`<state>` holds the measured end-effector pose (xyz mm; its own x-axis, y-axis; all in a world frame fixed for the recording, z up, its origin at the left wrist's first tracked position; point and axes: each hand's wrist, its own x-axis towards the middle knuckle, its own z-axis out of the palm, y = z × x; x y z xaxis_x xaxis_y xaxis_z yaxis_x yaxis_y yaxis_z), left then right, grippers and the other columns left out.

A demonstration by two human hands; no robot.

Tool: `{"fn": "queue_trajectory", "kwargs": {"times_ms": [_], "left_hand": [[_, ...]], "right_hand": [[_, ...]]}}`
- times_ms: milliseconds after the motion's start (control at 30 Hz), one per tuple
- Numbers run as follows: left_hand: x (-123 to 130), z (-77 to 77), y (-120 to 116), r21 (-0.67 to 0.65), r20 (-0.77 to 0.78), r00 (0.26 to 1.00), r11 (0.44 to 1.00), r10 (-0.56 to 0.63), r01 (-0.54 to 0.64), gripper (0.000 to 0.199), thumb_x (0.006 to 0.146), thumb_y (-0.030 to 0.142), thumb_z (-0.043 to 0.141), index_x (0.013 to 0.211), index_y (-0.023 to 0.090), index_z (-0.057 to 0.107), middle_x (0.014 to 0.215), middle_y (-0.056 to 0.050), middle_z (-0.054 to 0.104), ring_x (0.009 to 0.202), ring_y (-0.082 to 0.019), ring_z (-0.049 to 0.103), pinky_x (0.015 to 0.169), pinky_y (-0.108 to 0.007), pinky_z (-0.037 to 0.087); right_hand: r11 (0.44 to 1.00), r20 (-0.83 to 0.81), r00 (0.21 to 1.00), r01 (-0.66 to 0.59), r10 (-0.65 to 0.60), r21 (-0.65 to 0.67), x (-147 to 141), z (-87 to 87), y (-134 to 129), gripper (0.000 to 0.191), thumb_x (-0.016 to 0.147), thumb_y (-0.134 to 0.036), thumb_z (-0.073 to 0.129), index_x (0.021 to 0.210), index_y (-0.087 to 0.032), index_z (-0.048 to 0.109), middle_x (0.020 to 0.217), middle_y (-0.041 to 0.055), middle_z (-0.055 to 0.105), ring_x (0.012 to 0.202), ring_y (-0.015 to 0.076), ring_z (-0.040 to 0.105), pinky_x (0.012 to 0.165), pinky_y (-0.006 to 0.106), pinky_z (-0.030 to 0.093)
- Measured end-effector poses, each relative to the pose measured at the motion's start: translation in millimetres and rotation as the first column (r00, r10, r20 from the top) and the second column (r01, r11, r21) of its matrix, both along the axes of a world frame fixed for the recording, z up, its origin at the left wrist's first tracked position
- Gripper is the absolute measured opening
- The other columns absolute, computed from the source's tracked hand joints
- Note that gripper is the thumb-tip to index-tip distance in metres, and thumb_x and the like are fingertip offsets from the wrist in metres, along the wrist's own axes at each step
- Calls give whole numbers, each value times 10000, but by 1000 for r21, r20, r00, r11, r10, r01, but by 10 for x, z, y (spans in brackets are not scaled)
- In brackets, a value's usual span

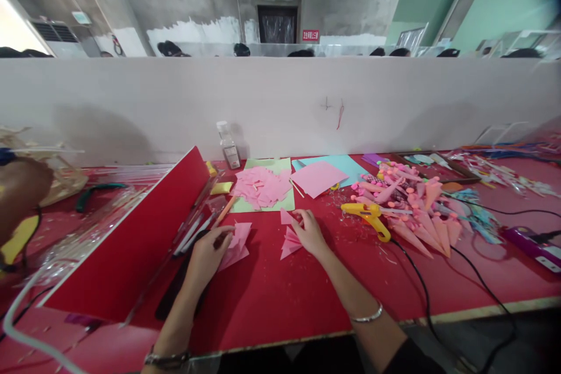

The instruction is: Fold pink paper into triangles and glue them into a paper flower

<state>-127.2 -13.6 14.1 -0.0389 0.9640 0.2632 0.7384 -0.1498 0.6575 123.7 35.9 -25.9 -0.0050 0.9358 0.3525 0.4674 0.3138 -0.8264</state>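
My left hand rests over a loose stack of pink paper pieces left of centre, its fingers bent; whether they grip a piece cannot be made out. My right hand pinches a small pink paper piece between thumb and finger. Under it lies a second small group of pink triangular pieces. Beyond both hands a heap of pink paper cuttings covers a pale green sheet.
A yellow glue gun and a pile of pink paper cones lie on the right. A red board stands on the left. Behind are a clear bottle and a pink sheet. Another person's hand shows far left.
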Motion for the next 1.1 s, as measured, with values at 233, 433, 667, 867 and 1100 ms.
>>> {"fn": "queue_trajectory", "kwargs": {"times_ms": [233,433,667,867,1100], "left_hand": [[86,-172,-120,-36,-332,943,999,21,-35,341,798,380,412,1066,184,490,1050,-76,523,693,-132,567,638,-241,454],[296,-51,31,-47,-645,764,996,28,-76,299,781,334,475,1014,150,507,1003,-116,553,796,-190,576,612,-239,430],[270,-91,132,-160,-608,792,985,-51,-60,212,786,216,453,966,134,528,911,-117,591,833,-192,575,673,-245,414],[349,14,28,-93,-255,962,992,-102,81,236,795,325,431,909,147,537,798,-53,573,653,-144,540,603,-235,419],[674,157,-126,-26,-154,953,966,-260,259,208,823,338,396,820,156,498,757,-36,535,665,-146,502,621,-260,410]], "right_hand": [[993,-66,996,59,-52,104,-9,106,-15,142,792,-210,404,824,-173,538,775,38,511,716,146,489,668,266,401],[987,-59,989,-132,138,97,-57,124,-60,106,760,-188,445,775,-174,550,735,17,509,673,127,482,640,245,399],[976,-55,976,-207,211,71,-45,153,-71,111,770,-213,447,737,-170,543,711,9,505,651,118,475,614,235,389],[965,-147,954,-253,261,68,-57,169,-106,160,769,-215,462,902,-169,538,769,14,509,700,121,480,675,249,401],[835,-204,810,-541,549,98,-77,299,-227,333,734,-274,562,1058,-219,507,930,24,497,847,132,489,767,267,409]]}}
